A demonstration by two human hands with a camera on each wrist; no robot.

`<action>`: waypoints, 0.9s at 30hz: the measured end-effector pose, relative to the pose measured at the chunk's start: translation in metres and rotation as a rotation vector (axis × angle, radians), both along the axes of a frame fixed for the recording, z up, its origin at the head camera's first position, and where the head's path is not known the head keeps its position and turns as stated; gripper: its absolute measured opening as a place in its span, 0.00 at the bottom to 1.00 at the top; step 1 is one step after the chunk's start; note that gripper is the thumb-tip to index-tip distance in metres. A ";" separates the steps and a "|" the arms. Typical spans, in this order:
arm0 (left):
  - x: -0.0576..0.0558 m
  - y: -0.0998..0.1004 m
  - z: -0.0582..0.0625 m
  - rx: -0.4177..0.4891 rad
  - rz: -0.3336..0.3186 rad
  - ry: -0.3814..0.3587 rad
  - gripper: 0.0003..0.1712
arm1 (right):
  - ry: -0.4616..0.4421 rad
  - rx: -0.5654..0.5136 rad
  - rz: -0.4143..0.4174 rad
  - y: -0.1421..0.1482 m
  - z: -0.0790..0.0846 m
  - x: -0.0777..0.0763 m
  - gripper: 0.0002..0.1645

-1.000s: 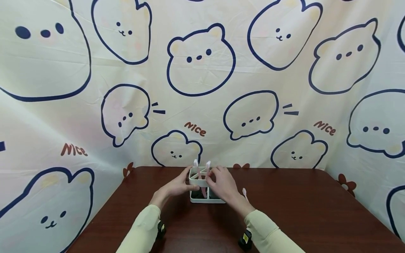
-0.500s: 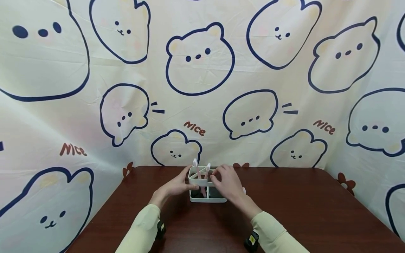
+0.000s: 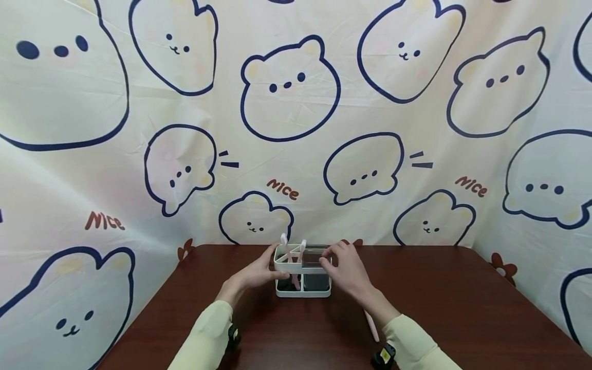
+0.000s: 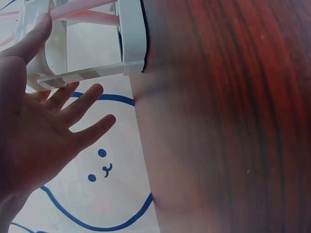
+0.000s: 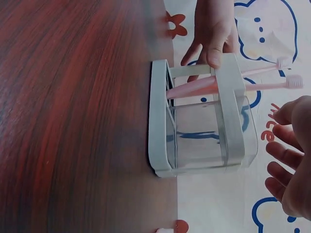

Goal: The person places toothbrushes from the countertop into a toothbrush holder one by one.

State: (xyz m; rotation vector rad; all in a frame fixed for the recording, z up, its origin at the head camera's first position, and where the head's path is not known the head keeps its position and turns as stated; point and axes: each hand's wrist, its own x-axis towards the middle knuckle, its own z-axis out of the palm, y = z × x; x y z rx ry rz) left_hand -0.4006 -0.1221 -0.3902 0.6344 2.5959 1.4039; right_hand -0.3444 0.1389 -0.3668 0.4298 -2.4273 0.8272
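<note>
A pale toothbrush holder point(image 3: 302, 294) stands on the table, with a clear cup point(image 5: 197, 138) in its right side. Two pink toothbrushes point(image 5: 194, 88) stand leaning in its left side, white bristle heads up. My left hand point(image 3: 254, 273) grips the upper tier's left end, thumb in front; in the left wrist view the lower fingers of the left hand point(image 4: 53, 121) are spread. Beside the holder's upper right corner is my right hand point(image 3: 347, 267), its fingers loosely bent and holding nothing. The right wrist view shows a gap between the right hand point(image 5: 294, 155) and the holder.
Another pink toothbrush point(image 3: 371, 326) lies on the dark brown table point(image 3: 444, 303) by the right forearm, partly hidden by it. Behind the table hangs a cloth backdrop point(image 3: 296, 164) printed with cartoon bears.
My right hand has come away from the right toothbrush in the holder and moved right, uncovering the clear cup. The toothbrush by the right forearm shows more. My left hand keeps its grip.
</note>
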 end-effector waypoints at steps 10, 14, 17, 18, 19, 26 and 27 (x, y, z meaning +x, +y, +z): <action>0.002 -0.001 -0.001 -0.010 0.011 -0.001 0.54 | -0.071 -0.003 -0.003 0.022 -0.008 0.003 0.05; 0.001 -0.001 -0.001 -0.012 0.010 0.003 0.55 | -0.119 0.011 -0.015 0.032 -0.011 0.003 0.05; 0.000 -0.002 0.000 -0.013 0.008 0.005 0.54 | -0.176 0.016 -0.016 0.039 -0.014 0.004 0.06; 0.001 -0.002 0.000 -0.012 0.007 0.005 0.54 | -0.191 0.022 -0.015 0.041 -0.015 0.004 0.06; 0.001 -0.001 0.000 -0.014 0.008 0.006 0.54 | -0.206 0.024 -0.014 0.044 -0.016 0.004 0.06; 0.001 -0.001 0.000 -0.009 -0.004 0.007 0.54 | -0.285 0.044 -0.001 0.057 -0.024 0.008 0.07; 0.001 -0.001 0.000 -0.009 -0.005 0.006 0.54 | -0.294 0.048 0.000 0.059 -0.024 0.008 0.08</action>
